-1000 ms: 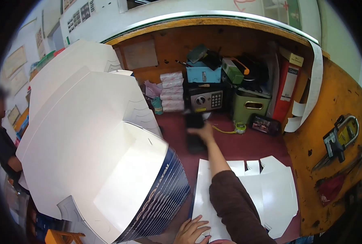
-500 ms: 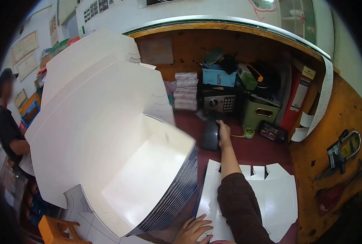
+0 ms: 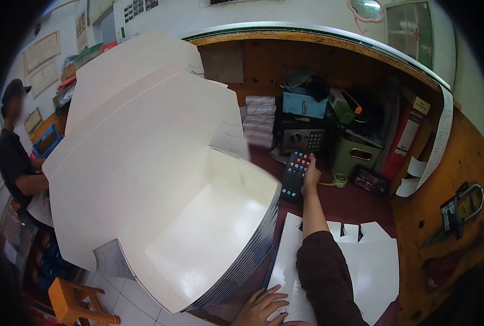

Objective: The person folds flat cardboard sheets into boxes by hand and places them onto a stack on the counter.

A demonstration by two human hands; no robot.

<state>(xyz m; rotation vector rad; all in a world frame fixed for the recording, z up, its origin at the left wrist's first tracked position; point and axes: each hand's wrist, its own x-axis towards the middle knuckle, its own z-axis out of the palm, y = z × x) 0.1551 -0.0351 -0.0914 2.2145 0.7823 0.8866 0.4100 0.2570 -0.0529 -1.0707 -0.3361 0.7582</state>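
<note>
My right hand (image 3: 310, 177) reaches forward, its fingers closed round the right edge of a smartphone (image 3: 296, 176). The phone faces up, and its lit screen shows rows of app icons. At the bottom, my left hand (image 3: 262, 308) rests with fingers apart on a flat white cardboard box blank (image 3: 370, 266). My right forearm, in a dark brown sleeve, crosses over this blank and hides part of it. To the left stands a tall stack of nested, partly folded white cartons (image 3: 144, 152), near my left hand.
Behind the phone are a small safe (image 3: 302, 139), paper-wrapped bundles (image 3: 260, 117), a blue box (image 3: 304, 104) and a green tin (image 3: 356, 155). A tape measure (image 3: 340, 181) and a second device (image 3: 370, 180) lie to the right. An orange stool (image 3: 79, 304) and a person (image 3: 14, 157) are at left.
The phone's dark screen is now lit with icons. The whole view has shifted slightly, so things appear further right. My left hand stays on the blank.
</note>
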